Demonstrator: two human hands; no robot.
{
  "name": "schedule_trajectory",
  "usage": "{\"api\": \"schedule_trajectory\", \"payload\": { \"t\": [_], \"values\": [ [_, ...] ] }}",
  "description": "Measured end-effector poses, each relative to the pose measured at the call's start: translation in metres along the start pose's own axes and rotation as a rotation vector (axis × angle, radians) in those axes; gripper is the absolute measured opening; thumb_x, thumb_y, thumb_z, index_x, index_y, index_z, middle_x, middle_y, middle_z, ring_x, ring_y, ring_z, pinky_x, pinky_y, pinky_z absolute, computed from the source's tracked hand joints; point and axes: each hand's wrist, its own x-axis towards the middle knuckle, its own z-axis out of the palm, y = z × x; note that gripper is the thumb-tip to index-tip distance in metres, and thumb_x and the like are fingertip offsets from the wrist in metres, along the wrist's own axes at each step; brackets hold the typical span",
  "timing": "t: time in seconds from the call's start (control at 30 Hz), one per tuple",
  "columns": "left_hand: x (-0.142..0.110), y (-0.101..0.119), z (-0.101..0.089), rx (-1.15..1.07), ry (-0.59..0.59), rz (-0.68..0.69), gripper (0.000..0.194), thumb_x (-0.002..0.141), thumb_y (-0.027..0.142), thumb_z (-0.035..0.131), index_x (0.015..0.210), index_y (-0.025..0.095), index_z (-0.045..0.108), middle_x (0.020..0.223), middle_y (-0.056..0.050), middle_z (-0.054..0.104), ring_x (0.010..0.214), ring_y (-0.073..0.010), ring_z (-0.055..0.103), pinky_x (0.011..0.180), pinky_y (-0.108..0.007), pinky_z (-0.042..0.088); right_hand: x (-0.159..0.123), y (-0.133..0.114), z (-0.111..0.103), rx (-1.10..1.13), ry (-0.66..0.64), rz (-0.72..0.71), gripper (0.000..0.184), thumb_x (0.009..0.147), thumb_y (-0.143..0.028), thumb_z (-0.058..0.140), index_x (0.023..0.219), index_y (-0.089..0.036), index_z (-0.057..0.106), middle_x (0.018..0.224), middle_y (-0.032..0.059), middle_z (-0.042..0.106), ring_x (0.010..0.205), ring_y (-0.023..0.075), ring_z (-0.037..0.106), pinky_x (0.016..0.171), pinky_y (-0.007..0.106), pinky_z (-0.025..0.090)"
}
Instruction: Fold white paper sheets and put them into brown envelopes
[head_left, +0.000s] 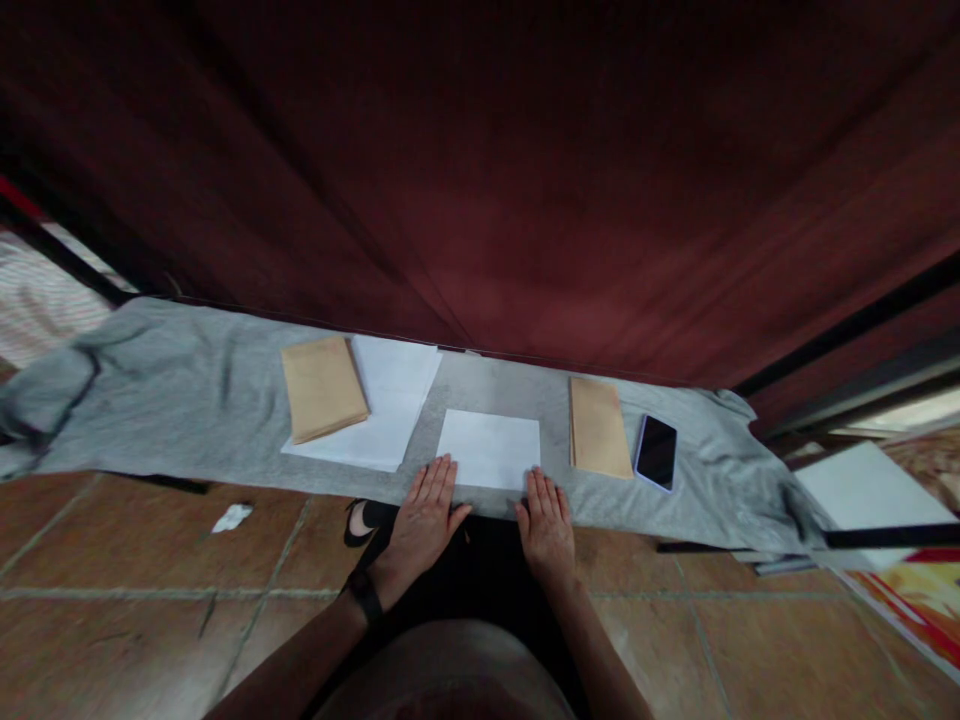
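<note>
A white sheet of paper [489, 447], smaller than the sheets at the left and perhaps folded, lies flat on a grey cloth [199, 400]. My left hand [426, 512] rests flat at its lower left corner, fingers stretched out. At the lower right corner lies my right hand [547, 522], also flat with its fingers extended. Neither hand grips anything. Left of the paper, larger white sheets [401, 385] lie partly under a stack of brown envelopes [322, 390]. More brown envelopes [600, 428] sit to the right, beside a phone [657, 453] with a dark screen.
The grey cloth covers a narrow bench-like surface against a dark red curtain [510, 250]. Black frame bars [847, 322] slant at both sides. Below is a tiled floor [172, 560] with a crumpled white scrap [232, 517]. A white board [874, 490] stands at the right.
</note>
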Motion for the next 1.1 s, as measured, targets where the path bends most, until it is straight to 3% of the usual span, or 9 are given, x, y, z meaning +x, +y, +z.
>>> {"api": "schedule_trajectory", "payload": {
  "t": [0.1, 0.23, 0.37, 0.5, 0.73, 1.1],
  "values": [
    [0.006, 0.004, -0.005, -0.002, 0.022, -0.030, 0.063, 0.104, 0.047, 0.031, 0.149, 0.004, 0.042, 0.154, -0.021, 0.045, 0.149, -0.0300, 0.034, 0.125, -0.052, 0.026, 0.005, -0.003, -0.001, 0.027, 0.021, 0.028, 0.057, 0.107, -0.039, 0.030, 0.158, -0.013, 0.030, 0.157, 0.0151, 0.043, 0.146, 0.0268, 0.038, 0.119, 0.049, 0.028],
    [0.035, 0.020, -0.006, -0.042, 0.035, 0.005, 0.057, 0.105, 0.037, 0.028, 0.152, 0.007, 0.039, 0.156, -0.016, 0.043, 0.150, -0.0260, 0.032, 0.126, -0.049, 0.024, 0.032, -0.015, -0.004, 0.111, 0.034, 0.012, 0.056, 0.108, -0.036, 0.027, 0.158, -0.013, 0.029, 0.158, 0.0148, 0.041, 0.148, 0.0248, 0.035, 0.118, 0.047, 0.032],
    [0.073, 0.030, 0.010, -0.070, -0.003, 0.036, 0.057, 0.102, 0.027, 0.028, 0.155, 0.009, 0.035, 0.159, -0.015, 0.039, 0.151, -0.0242, 0.029, 0.126, -0.048, 0.021, 0.070, -0.032, -0.001, 0.179, -0.019, -0.049, 0.055, 0.108, -0.035, 0.023, 0.157, -0.014, 0.032, 0.159, 0.0126, 0.041, 0.150, 0.0227, 0.033, 0.120, 0.045, 0.032],
    [0.093, 0.023, 0.028, -0.052, -0.056, 0.029, 0.057, 0.098, 0.021, 0.030, 0.153, 0.006, 0.039, 0.160, -0.015, 0.037, 0.152, -0.0246, 0.026, 0.127, -0.045, 0.019, 0.094, -0.039, 0.011, 0.166, -0.089, -0.058, 0.053, 0.108, -0.034, 0.022, 0.154, -0.013, 0.040, 0.157, 0.0115, 0.044, 0.148, 0.0214, 0.036, 0.121, 0.044, 0.029],
    [0.097, 0.013, 0.036, -0.047, -0.014, -0.012, 0.057, 0.100, 0.026, 0.029, 0.153, 0.009, 0.039, 0.160, -0.013, 0.038, 0.152, -0.0228, 0.028, 0.125, -0.044, 0.021, 0.103, -0.030, 0.027, 0.068, -0.051, 0.007, 0.051, 0.107, -0.031, 0.026, 0.150, -0.014, 0.046, 0.154, 0.0139, 0.048, 0.145, 0.0249, 0.040, 0.119, 0.048, 0.030],
    [0.096, -0.008, 0.032, -0.019, -0.020, -0.157, 0.060, 0.101, 0.032, 0.030, 0.155, 0.007, 0.035, 0.159, -0.015, 0.038, 0.152, -0.0245, 0.026, 0.125, -0.045, 0.022, 0.104, 0.006, 0.025, -0.025, 0.019, 0.158, 0.052, 0.106, -0.031, 0.027, 0.149, -0.008, 0.047, 0.150, 0.0190, 0.050, 0.142, 0.0295, 0.045, 0.118, 0.053, 0.030]
  ]
}}
